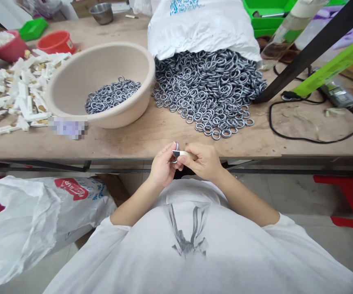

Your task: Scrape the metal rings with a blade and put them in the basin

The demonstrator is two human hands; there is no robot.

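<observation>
My left hand (163, 165) is closed round a grey ring (177, 145), just off the table's front edge. In my right hand (205, 160) is a small knife (186, 154) with a dark, slanted blade and a pale handle. Its blade lies against the ring, between the two hands. Beyond them a heap of grey rings (213, 90) spills from a white sack (203, 28) onto the table. To the left of the heap, a beige basin (61, 81) holds a smaller pile of the same rings.
White plastic scraps (20, 90) cover the table's left side, near a red bowl (56, 42). A black post (311, 49), a green strip (335, 61) and a looping black cable (305, 141) stand at right. Below left sits a white bag (41, 216); a red stool (350, 196) is below right.
</observation>
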